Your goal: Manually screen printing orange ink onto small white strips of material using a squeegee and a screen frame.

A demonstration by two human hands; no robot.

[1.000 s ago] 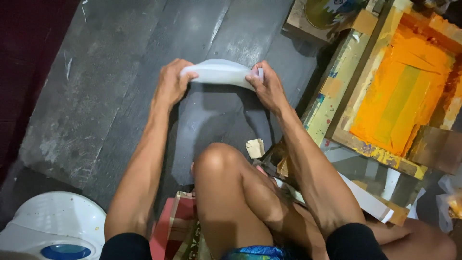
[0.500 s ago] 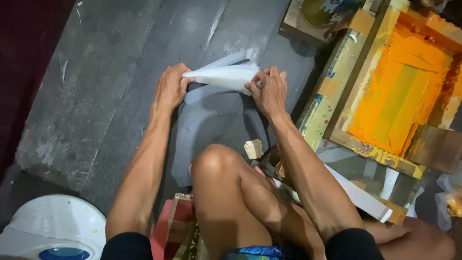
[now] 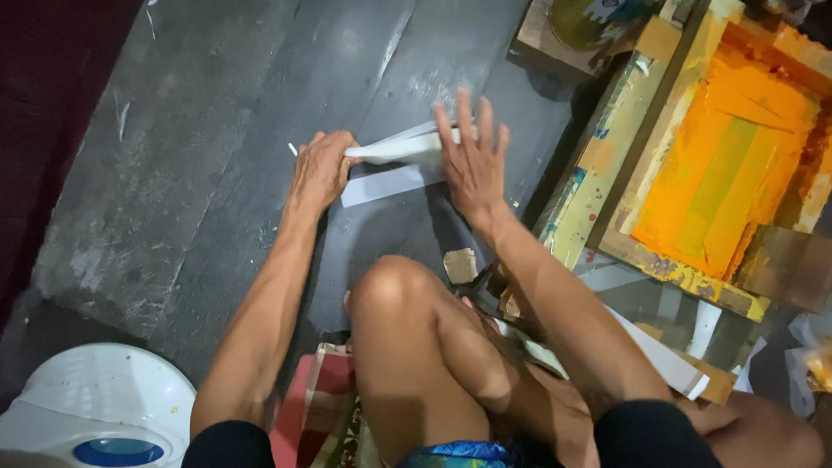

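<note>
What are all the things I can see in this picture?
white sheet: one, white, folded on the dark floor between both hands
floor: one, dark grey, scuffed
printing frame: one, wooden, smeared with orange ink, at right
white tub: one, white with a blue spot, bottom left
cardboard scrap: one, tan, beside the knee
patterned cloth: one, red and cream, under the legs
left hand: one, gripping the sheet's left end
right hand: one, fingers spread, pressing the sheet flat

Scuffed dark grey plank floor [image 3: 217, 147], dim light.
</note>
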